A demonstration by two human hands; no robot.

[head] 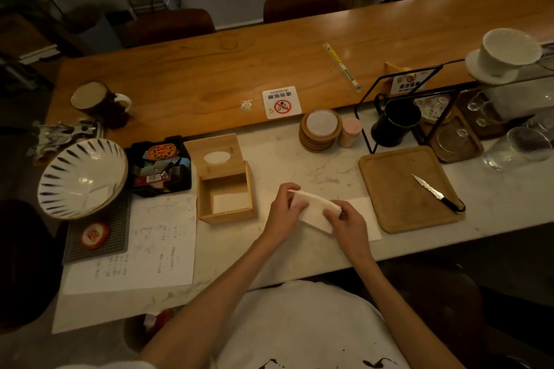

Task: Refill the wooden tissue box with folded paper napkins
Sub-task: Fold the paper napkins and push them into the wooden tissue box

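A: Which step was in hand?
B: A napkin [314, 213] was being folded above the bench [299, 165], gripped by the left hand [283, 216] and right hand [344, 223].
A: And next?
B: It probably needed carrying to the open box [227, 189], just beside.

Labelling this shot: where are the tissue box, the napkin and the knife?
tissue box [228, 216]: head view, front wall.
napkin [314, 207]: head view, middle, between the hands.
knife [425, 187]: head view, blade.
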